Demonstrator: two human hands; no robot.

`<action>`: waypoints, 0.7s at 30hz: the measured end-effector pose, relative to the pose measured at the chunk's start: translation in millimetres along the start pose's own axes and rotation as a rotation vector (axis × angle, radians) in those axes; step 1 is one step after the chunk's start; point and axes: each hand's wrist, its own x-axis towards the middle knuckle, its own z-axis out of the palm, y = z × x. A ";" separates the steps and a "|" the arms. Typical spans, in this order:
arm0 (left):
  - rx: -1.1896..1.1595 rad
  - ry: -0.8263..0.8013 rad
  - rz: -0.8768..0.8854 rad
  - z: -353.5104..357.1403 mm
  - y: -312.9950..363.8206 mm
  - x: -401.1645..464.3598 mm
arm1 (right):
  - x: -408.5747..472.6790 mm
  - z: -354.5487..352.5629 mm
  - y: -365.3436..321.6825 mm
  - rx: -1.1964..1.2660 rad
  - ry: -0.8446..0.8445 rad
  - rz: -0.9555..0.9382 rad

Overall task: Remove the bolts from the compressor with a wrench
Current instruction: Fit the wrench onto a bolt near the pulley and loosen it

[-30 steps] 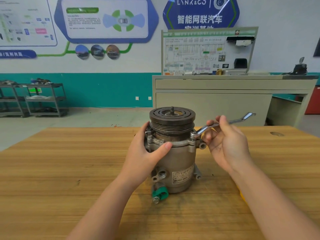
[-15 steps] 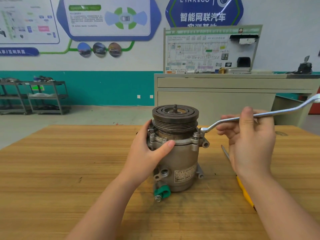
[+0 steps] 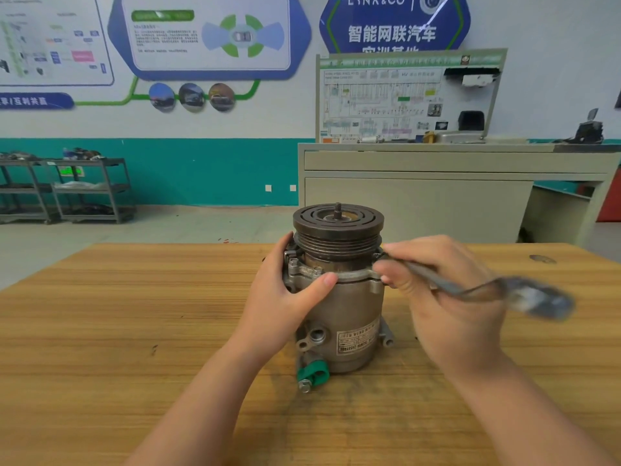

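Observation:
The metal compressor stands upright on the wooden table, its dark pulley on top and a green clip at its base. My left hand grips the left side of its flange, thumb across the front. Two bolts show on the flange beside my thumb. My right hand holds a silver ring wrench. One wrench end sits at the right flange ear, where the bolt is hidden. The free end is blurred and points right and toward me.
A grey cabinet with a wiring display board stands behind the table. Metal shelf carts stand at the far left against the teal wall.
My right hand swung the wrench handle from pointing up and right, down and toward me, its head staying at the right flange ear. My left hand kept its grip on the compressor.

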 end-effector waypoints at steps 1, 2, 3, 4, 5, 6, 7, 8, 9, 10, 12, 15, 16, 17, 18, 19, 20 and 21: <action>-0.006 -0.003 0.004 0.1 0.3 0.3 | -3.1 2.0 0.3 -0.078 -0.013 -0.045; -0.011 -0.007 0.008 0.2 0.0 0.7 | -6.3 4.9 0.3 -0.143 -0.020 -0.077; -0.015 -0.012 0.007 0.5 -0.5 1.0 | -9.6 8.4 0.0 -0.183 -0.019 -0.094; -0.019 -0.014 0.004 0.8 -0.9 1.4 | -11.5 10.6 0.2 -0.190 -0.022 -0.102; -0.023 -0.012 0.005 0.9 -0.8 1.4 | -12.3 11.7 0.0 -0.191 -0.016 -0.119; -0.024 -0.003 0.014 1.0 -0.4 1.3 | -12.6 13.1 -0.6 -0.191 0.000 -0.127; -0.022 0.007 0.020 0.8 0.8 0.8 | -13.7 14.7 -1.0 -0.161 0.030 -0.105; -0.020 0.016 0.017 0.8 2.3 0.4 | -15.4 15.8 -0.6 -0.079 0.072 -0.032; -0.018 0.021 0.008 0.7 3.7 -0.1 | -13.8 17.7 -2.7 0.031 0.146 0.090; -0.017 0.022 0.000 0.7 4.2 -0.3 | -12.0 19.0 -4.2 0.146 0.226 0.215; -0.017 0.017 -0.010 0.8 4.1 -0.6 | -7.1 19.5 -2.8 0.304 0.382 0.457; -0.021 0.010 -0.004 0.0 3.5 -1.1 | 6.8 9.1 9.9 0.521 0.461 0.821; -0.019 0.007 -0.002 0.0 3.5 -1.2 | 11.9 5.1 14.7 0.623 0.462 0.936; -0.019 0.003 -0.005 -0.2 3.6 -1.5 | 15.3 1.9 20.0 0.720 0.453 1.033; -0.026 0.001 -0.008 0.0 4.1 -1.4 | 17.6 -0.8 23.9 0.802 0.431 1.109; -0.032 0.000 -0.010 0.1 4.7 -1.4 | 19.1 -3.3 27.0 0.872 0.415 1.159; -0.032 0.001 -0.010 0.1 5.7 -1.4 | 19.9 -5.5 28.4 0.938 0.409 1.184; -0.029 0.002 -0.006 0.0 7.0 -1.5 | 20.3 -7.5 29.8 1.000 0.415 1.189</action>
